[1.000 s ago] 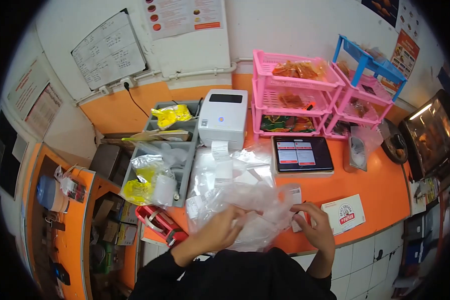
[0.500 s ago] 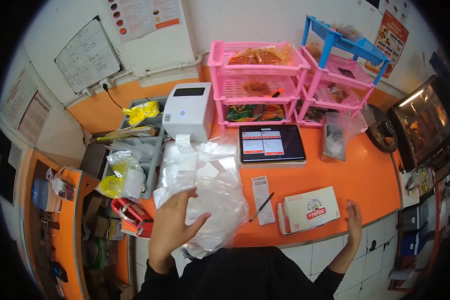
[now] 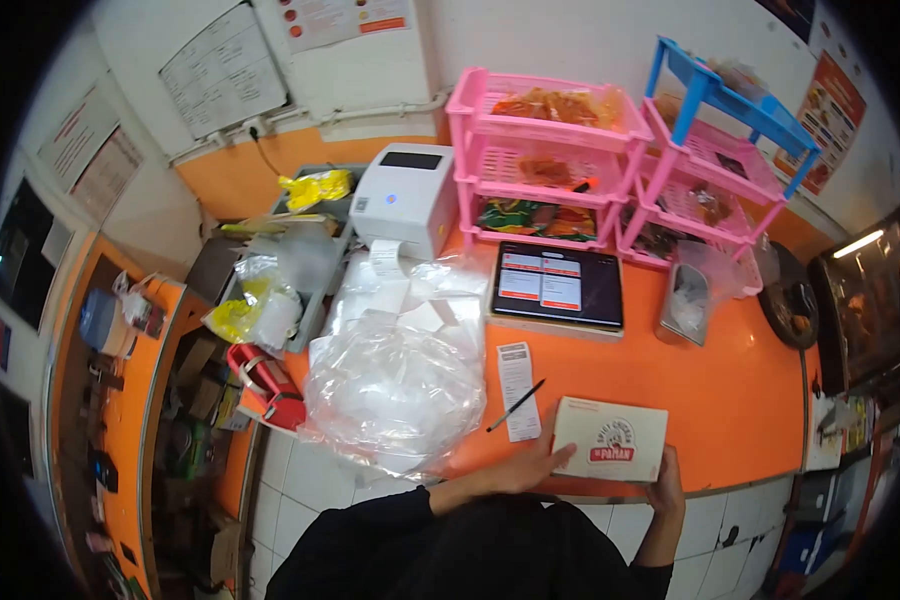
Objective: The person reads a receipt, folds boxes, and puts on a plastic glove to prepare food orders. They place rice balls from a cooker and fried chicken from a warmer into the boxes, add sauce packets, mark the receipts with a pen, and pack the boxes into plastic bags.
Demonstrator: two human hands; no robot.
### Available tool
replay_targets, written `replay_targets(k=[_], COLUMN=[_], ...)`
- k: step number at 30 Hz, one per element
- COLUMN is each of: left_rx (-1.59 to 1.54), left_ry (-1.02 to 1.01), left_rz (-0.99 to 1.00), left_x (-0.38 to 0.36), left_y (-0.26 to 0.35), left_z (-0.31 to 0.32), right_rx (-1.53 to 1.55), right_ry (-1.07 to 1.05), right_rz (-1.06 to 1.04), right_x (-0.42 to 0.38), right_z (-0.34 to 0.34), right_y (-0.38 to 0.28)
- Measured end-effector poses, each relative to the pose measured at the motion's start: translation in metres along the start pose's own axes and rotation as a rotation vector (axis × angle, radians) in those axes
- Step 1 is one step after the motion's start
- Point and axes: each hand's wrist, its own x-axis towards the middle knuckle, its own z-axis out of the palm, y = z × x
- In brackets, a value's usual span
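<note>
A cream cardboard food box with a red and black printed logo is near the front edge of the orange counter. My left hand grips its left side, with the thumb on the face. Around the lower right corner, my right hand is closed on the same box; some of its fingers are hidden behind it. Just left of the box lie a black pen and a printed receipt. Further left spreads a pile of clear plastic bags.
Behind the bags stands a white label printer. A tablet lies at mid-counter, before pink tiered racks. A metal container stands right of it. A red stapler-like object sits at the left edge.
My left hand has moved right from above the plastic bags to the box. My right hand has closed on the box's right side. The box has turned slightly and its face tilts toward me.
</note>
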Motion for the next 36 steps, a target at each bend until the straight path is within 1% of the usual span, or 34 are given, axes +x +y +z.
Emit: replay_targets(k=[2, 3, 4, 5, 6, 7, 8, 9, 10, 12, 14, 16, 17, 18, 19, 20, 21, 22, 23, 24, 25, 26, 27, 28, 30, 31, 33, 34, 36], left_rx=[0.173, 0.327, 0.320, 0.270, 0.221, 0.218, 0.221, 0.226, 0.229, 0.289, 0.288, 0.246, 0.252, 0.089, -0.073, -0.070, -0.137, -0.206, -0.188, -0.192, -0.112, -0.034, -0.014, -0.021, 0.031, 0.038, 0.278, 0.287, 1.099], left_ry=[0.004, 0.038, 0.047, -0.005, -0.057, -0.050, -0.030, -0.011, -0.002, 0.128, 0.226, 0.319, 0.325, 0.336, 0.342, 0.344, 0.378, 0.409, 0.408, 0.403, 0.419, 0.433, 0.449, 0.435, 0.586, 0.567, 0.846, 0.828, 1.040], left_rz=[0.128, 0.120, 0.119, 0.076, 0.036, 0.038, 0.082, 0.125, 0.131, 0.000, 0.112, -0.036, -0.027, 0.018, 0.064, 0.071, -0.010, -0.091, -0.027, -0.027, 0.040, 0.106, 0.157, 0.151, 0.168, 0.169, 0.052, 0.061, 0.359], left_x=[-0.005, -0.012, -0.022, -0.035, -0.048, -0.063, -0.078, -0.095, -0.114, -0.152, -0.176, -0.199, -0.206, -0.211, -0.212, -0.208, -0.202, -0.201, -0.196, -0.189, -0.180, -0.173, -0.177, -0.178, -0.179, -0.181, -0.186, -0.183, -0.170], left_y=[-0.010, -0.006, 0.006, 0.020, 0.036, 0.051, 0.067, 0.083, 0.102, 0.129, 0.110, 0.095, 0.086, 0.076, 0.065, 0.046, 0.022, 0.007, 0.007, -0.005, -0.021, -0.035, -0.028, -0.030, -0.032, -0.032, -0.033, -0.037, -0.051], left_z=[0.005, 0.004, 0.003, -0.002, -0.008, -0.015, -0.025, -0.035, -0.047, -0.071, -0.108, -0.151, -0.169, -0.186, -0.202, -0.218, -0.233, -0.241, -0.235, -0.235, -0.236, -0.237, -0.231, -0.228, -0.228, -0.231, -0.241, -0.245, -0.255], right_rx=[-0.057, -0.065, -0.087, -0.107, -0.111, -0.120, -0.129, -0.175, -0.178, -0.123, -0.142, -0.125, -0.204, -0.283, -0.285, -0.230, -0.174, -0.176, -0.176, -0.176, -0.179, -0.193, -0.206, -0.205, -0.496, -0.489, -1.077, -1.073, -1.292], right_ry=[0.008, -0.005, 0.031, 0.070, 0.064, 0.021, -0.024, 0.036, 0.027, -0.111, -0.249, -0.338, -0.423, -0.503, -0.507, -0.458, -0.408, -0.407, -0.369, -0.327, -0.319, -0.246, -0.173, -0.156, -0.159, -0.140, 0.170, 0.192, 0.344], right_rz=[-0.081, -0.075, -0.092, -0.109, -0.106, -0.087, -0.073, -0.182, -0.187, -0.248, -0.208, -0.085, -0.015, 0.055, 0.045, 0.111, 0.178, 0.175, 0.213, 0.253, 0.256, 0.187, 0.120, 0.127, -0.222, -0.227, -0.526, -0.528, -0.668], right_x=[-0.013, -0.018, -0.026, -0.036, -0.045, -0.052, -0.057, -0.064, -0.062, -0.058, -0.050, -0.031, -0.017, -0.003, 0.010, 0.022, 0.035, 0.049, 0.062, 0.067, 0.066, 0.064, 0.061, 0.062, 0.073, 0.070, 0.061, 0.058, 0.056], right_z=[0.002, 0.009, 0.017, 0.027, 0.039, 0.053, 0.071, 0.104, 0.125, 0.162, 0.210, 0.263, 0.283, 0.299, 0.312, 0.323, 0.328, 0.326, 0.321, 0.318, 0.319, 0.318, 0.317, 0.308, 0.290, 0.288, 0.290, 0.292, 0.302], right_y=[-0.007, -0.016, -0.024, -0.033, -0.044, -0.059, -0.074, -0.087, -0.090, -0.093, -0.094, -0.089, -0.084, -0.074, -0.057, -0.035, -0.015, 0.007, 0.031, 0.044, 0.050, 0.054, 0.058, 0.065, 0.072, 0.074, 0.069, 0.069, 0.071])
